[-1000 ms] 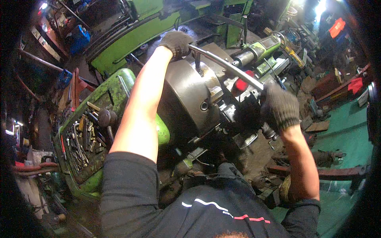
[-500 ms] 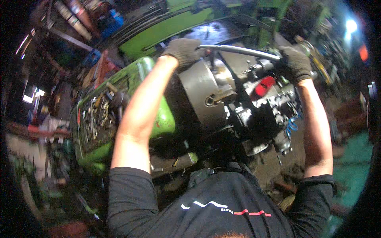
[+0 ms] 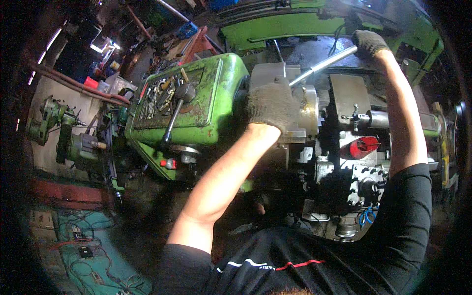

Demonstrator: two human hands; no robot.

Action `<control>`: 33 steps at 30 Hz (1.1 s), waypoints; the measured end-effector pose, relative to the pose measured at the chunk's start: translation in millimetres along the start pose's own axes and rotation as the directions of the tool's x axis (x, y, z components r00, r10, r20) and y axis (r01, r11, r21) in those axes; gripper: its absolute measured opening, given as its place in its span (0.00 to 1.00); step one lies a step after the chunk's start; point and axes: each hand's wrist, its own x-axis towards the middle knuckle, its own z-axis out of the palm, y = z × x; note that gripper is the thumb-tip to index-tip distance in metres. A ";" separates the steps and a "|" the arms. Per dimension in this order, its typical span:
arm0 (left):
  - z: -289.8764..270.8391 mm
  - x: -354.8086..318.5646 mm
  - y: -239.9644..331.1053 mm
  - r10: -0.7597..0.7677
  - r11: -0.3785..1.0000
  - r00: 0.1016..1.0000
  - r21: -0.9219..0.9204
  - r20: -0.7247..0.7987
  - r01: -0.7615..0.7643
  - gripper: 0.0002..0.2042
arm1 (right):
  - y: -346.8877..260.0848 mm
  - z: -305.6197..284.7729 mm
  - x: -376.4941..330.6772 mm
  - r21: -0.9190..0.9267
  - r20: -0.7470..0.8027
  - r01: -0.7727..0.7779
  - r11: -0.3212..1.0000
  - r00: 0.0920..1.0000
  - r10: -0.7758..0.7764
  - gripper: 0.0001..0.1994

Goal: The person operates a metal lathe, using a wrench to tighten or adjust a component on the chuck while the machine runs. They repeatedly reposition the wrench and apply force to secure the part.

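Observation:
My gloved left hand (image 3: 273,105) lies over the large steel chuck (image 3: 268,73) of a green metal lathe. Its fingers are mostly hidden, so their grip cannot be made out. Up and to the right, my gloved right hand (image 3: 372,43) is closed around the upper end of a shiny metal bar (image 3: 330,61). The bar slants down toward the chuck, its thinner lower end close by the left hand's fingers. What that end meets is hidden.
Left of the chuck is the green headstock (image 3: 216,93), topped with loose tools (image 3: 160,98) and a lever (image 3: 173,120). On the right are a tailstock (image 3: 382,119), a red object (image 3: 364,146) and the tool post (image 3: 366,186). Cables cross a teal surface (image 3: 110,246) at lower left.
The view has shifted, so the lathe sits differently in it. My left hand, earlier at the bar's left end, is now over the chuck. The bar now slopes down to the left.

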 end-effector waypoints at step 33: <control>63.3 74.8 -14.7 0.155 0.716 0.832 -0.520 -0.533 -0.466 0.11 | -257.0 -89.3 -383.9 0.319 0.255 -0.799 0.510 0.591 0.766 0.24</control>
